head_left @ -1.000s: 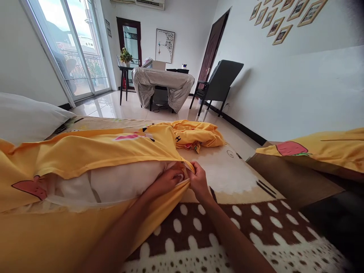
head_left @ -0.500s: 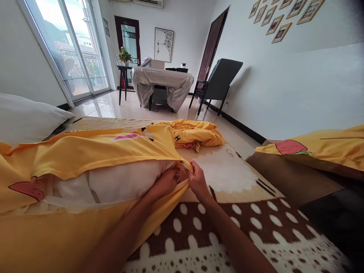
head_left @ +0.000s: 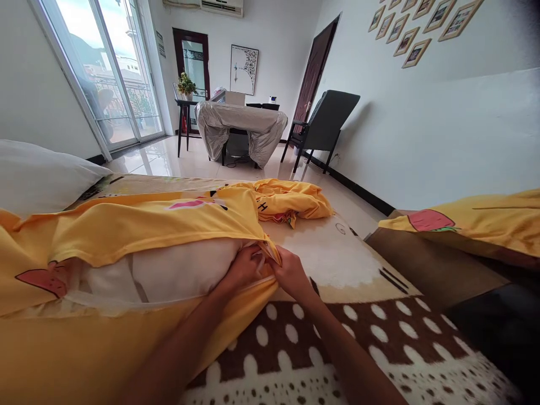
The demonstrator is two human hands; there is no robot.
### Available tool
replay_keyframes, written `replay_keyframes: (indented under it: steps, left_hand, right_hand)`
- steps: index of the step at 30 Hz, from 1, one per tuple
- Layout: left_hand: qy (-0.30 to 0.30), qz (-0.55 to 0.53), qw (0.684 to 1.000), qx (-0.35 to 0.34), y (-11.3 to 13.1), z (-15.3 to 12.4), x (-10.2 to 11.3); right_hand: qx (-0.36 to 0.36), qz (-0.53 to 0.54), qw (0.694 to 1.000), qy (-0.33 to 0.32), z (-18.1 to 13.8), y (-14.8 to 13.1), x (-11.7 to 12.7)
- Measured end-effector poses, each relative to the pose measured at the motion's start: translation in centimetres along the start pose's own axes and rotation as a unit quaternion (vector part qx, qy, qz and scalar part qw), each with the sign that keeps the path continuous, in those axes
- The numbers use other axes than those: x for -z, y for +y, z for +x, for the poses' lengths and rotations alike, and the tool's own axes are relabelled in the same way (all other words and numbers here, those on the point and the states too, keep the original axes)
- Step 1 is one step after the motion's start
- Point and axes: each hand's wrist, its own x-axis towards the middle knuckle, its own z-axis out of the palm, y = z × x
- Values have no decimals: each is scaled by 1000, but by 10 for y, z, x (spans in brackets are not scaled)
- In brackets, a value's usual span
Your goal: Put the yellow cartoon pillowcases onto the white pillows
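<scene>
A yellow pillowcase [head_left: 139, 225] with pink prints lies across the bed, its long side gaping so the white pillow [head_left: 177, 273] inside shows. At the right end of that opening my left hand [head_left: 244, 265] is closed, pinching the case's edge against the pillow. My right hand [head_left: 289, 274] is closed too, gripping the yellow corner of the case right beside the left hand. Both hands touch the fabric at the same spot.
A bare white pillow [head_left: 37, 174] lies at the far left. A crumpled yellow cloth [head_left: 291, 199] sits beyond my hands. The brown and white dotted blanket [head_left: 337, 337] covers the bed. A second yellow pillow [head_left: 476, 222] rests at right. A covered desk [head_left: 240, 126] and a chair [head_left: 324, 121] stand across the floor.
Both hands have shifted slightly left along the opening, pulling the yellow edge with them. The pillow and case otherwise lie as before.
</scene>
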Motion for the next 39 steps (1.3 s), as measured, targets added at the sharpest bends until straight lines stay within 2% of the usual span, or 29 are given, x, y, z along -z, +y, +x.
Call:
replay_keyframes:
  steps: [3,7,17,24,29,32,34,39]
  left_hand:
    - [11,-26,1000,7,0,1,-1]
    - [39,-25,999,14,0,-1,-2]
    - [75,85,993,12,2,-6,-5]
    - [76,194,978,-1,0,-8,-7]
    - [66,213,975,-5,-5,-7,-9]
    - [67,209,976,-14,-3,-7,-8]
    - [67,201,977,-26,-2,-8,-7]
    - [62,192,978,-48,-7,-8,-7]
  right_hand:
    - [21,17,1000,-4,0,2,-3]
    - [22,38,998,-49,0,2,-2]
    - [24,91,992,-90,0,-4,6]
    - [8,40,993,-107,-1,-6,9]
    - [-65,-72,986,-139,-2,-6,12]
    - [-110,-157,973,-125,-2,-8,13]
    - [-105,-167,975,-101,-1,-9,11]
    - [-76,-61,994,-56,4,-1,1]
